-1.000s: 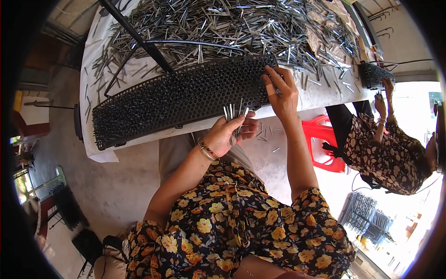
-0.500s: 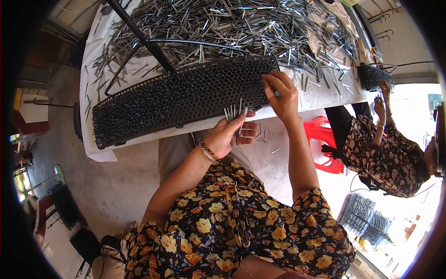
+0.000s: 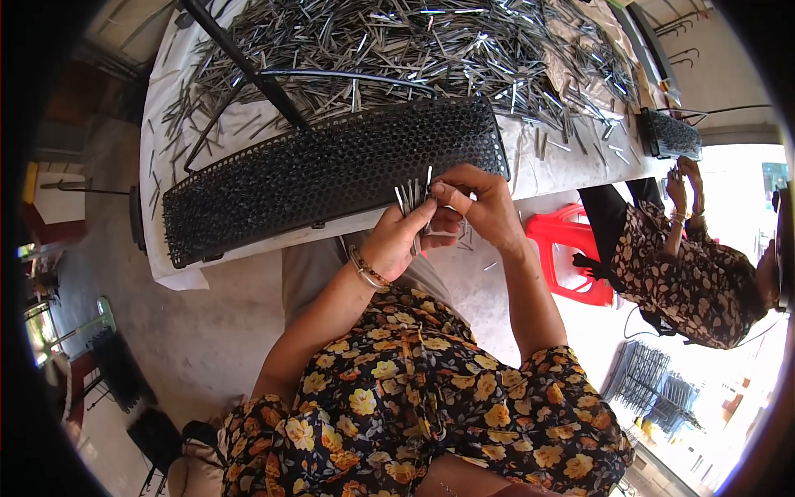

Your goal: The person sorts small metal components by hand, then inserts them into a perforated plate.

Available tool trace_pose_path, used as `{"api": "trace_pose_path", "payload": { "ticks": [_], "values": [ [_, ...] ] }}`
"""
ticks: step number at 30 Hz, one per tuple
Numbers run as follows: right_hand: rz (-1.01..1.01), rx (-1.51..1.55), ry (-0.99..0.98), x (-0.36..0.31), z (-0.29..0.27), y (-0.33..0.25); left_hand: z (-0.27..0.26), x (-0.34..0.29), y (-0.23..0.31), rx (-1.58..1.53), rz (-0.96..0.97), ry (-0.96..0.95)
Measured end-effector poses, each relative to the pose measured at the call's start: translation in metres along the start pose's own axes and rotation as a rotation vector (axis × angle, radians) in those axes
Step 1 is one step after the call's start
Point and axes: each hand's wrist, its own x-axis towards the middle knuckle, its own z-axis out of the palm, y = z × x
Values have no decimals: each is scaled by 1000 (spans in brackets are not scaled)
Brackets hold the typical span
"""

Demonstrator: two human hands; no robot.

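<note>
A bundle of thin silvery metal strips [image 3: 408,197] stands up from my left hand [image 3: 392,242], which is closed round it. My right hand [image 3: 490,209] meets it from the right, thumb and forefinger pinched on one strip at the top of the bundle. Just beyond both hands, a long black panel full of round holes [image 3: 364,192] slants along the table's front edge. Dark pieces fill many holes at its left part and along its far side. More holes look bare near the middle front. My fingers partly hide the panel's near right part.
Loose metal strips [image 3: 389,54] lie heaped over the pale-covered table [image 3: 248,124]. A black metal bar frame [image 3: 240,62] rises behind the panel. At the right, a co-worker in a patterned top [image 3: 679,273] handles a similar black panel [image 3: 669,134], near a red plastic stool [image 3: 563,248].
My right hand has come down and left from the panel's right end to the strips in my left hand. My left hand has stayed nearly still. The panel's right end has shifted slightly.
</note>
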Motion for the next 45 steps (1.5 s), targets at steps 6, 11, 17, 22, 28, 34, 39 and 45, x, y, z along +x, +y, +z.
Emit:
{"api": "trace_pose_path", "payload": {
  "ticks": [6,11,17,22,28,34,39,45],
  "values": [
    [76,95,-40,-5,-6,4,1,1,-5,374,71,50],
    [-35,-138,-90,-4,-18,1,0,4,-2,577,40,54],
    [-178,-232,291,11,-49,-1,1,1,6,284,-104,46],
    [-294,-284,316,41,-68,12,1,2,1,224,-194,23],
    [-313,-281,215,50,-69,21,-10,1,-6,220,-197,55],
    [-391,-361,211,53,-64,17,-7,1,-9,198,-191,69],
    [-338,-387,188,49,-67,13,-8,2,-8,197,-199,78],
    [-457,-502,161,53,-61,13,-8,2,-9,191,-204,73]
  ]
}}
